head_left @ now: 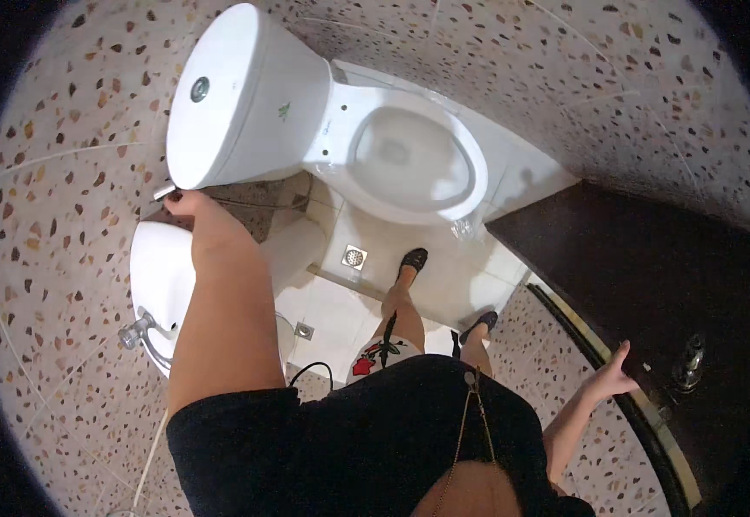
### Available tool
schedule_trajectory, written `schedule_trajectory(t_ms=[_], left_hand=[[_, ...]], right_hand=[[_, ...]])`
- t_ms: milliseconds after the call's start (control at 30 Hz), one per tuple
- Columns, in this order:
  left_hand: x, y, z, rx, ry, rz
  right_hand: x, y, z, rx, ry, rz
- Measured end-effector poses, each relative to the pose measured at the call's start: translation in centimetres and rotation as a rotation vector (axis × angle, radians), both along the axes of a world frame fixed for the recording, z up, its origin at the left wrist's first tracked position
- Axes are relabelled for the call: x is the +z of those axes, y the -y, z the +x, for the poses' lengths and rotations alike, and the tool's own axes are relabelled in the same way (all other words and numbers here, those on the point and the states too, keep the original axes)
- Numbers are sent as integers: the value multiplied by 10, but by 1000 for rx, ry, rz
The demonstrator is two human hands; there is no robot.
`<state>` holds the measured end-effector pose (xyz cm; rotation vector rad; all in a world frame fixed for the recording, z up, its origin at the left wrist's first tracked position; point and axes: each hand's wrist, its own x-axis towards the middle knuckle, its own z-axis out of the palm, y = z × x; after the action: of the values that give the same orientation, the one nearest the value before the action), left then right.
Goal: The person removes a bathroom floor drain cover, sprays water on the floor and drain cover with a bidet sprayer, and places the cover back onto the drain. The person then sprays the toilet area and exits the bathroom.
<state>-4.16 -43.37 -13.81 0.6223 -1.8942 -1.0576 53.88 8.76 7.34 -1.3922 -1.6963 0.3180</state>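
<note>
Reaching to the wall between the toilet tank and the washbasin, my left hand (184, 204) is closed on a small shiny white-silver fitting (165, 191); its exact kind is hard to make out. The white toilet tank (293, 99) has a round flush button (200, 89) on its lid. No seat covers the toilet bowl (471, 159). To the right, my right hand (612, 379) has its thumb raised and its fingers stretched at the edge of a dark door (642, 267). Nothing shows in that hand.
A white washbasin (158, 258) with a metal tap (140, 332) stands below my left arm. The dark door carries a metal handle (690, 364). Two floor drains, one square near the toilet (354, 257), lie by my feet. Speckled walls enclose the small room.
</note>
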Motion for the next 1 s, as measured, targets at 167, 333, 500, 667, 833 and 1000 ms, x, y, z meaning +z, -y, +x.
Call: schedule_trajectory(t_ms=[167, 333, 500, 667, 833, 1000], left_hand=[[6, -13, -4, 22, 8, 118], [21, -64, 37, 43, 99, 621], [-30, -72, 71, -24, 385, 595], [-56, -167, 139, -208, 806, 301], [-6, -344, 238, -1483, 820, 305], [165, -505, 325, -2254, 359, 52]], right_hand=[[-5, -1, 8, -10, -47, 23], [-7, 1, -5, -90, 96, 47], [-4, 11, -61, 136, -289, -33], [-12, 7, -48, 251, -24, -260], [-91, 34, 59, 359, 581, -726], [-204, 162, 319, -202, 663, -1236]])
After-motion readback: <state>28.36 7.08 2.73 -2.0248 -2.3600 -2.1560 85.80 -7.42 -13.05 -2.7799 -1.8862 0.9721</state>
